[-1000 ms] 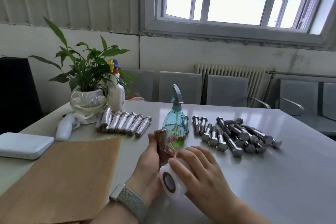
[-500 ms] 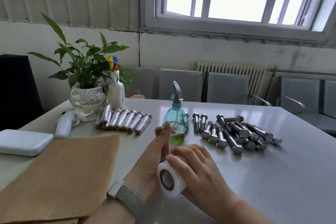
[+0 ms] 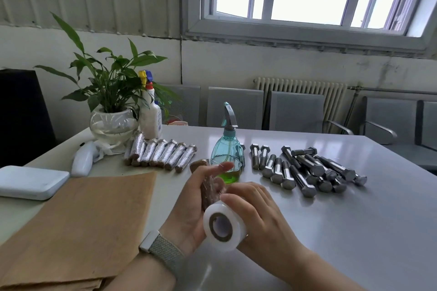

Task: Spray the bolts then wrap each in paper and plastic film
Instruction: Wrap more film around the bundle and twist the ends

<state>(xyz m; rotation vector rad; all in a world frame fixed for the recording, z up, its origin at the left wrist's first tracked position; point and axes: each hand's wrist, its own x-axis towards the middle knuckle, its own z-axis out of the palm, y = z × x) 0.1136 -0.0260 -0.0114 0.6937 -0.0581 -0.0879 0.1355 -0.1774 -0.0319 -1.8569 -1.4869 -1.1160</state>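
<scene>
A: Paper-wrapped bolt (image 3: 209, 188) lying in the left hand (image 3: 189, 210), raised just above the bench (image 3: 343, 231), near the front edge. Brown paper on, film going over it.

B: Film stage of the wrap, then, judging by the shine on the far end. And the roll?

A: Roll of plastic film (image 3: 223, 227) held in the right hand (image 3: 255, 215), touching the near end of the bolt. Right fingers (image 3: 238, 192) curled over the top of the roll, clamped on it. Left fingers (image 3: 217, 168) fairly straight along the far side of the bolt, cradling rather than squeezing; thumb hidden, so closure there impossible to tell.

B: Next move?

A: Probably circling the roll round the bolt, keeping tension, overlapping each turn. Needs the left hand turning or steadying the bolt so the paper stays tight. Then tearing the film off.

B: Progress overall?

A: Partway. Finished wrapped bolts (image 3: 160, 155) in a row at the back left, beside the glass plant bowl (image 3: 112, 125). Bare bolts (image 3: 305, 170) heaped to the right, well apart from the finished row. Teal spray bottle (image 3: 228, 149) upright between the two groups, just behind the hands.

B: Paper supply?

A: Brown paper sheets (image 3: 78, 224) flat at the left, near the left wrist. Plenty left, by the look.
</scene>
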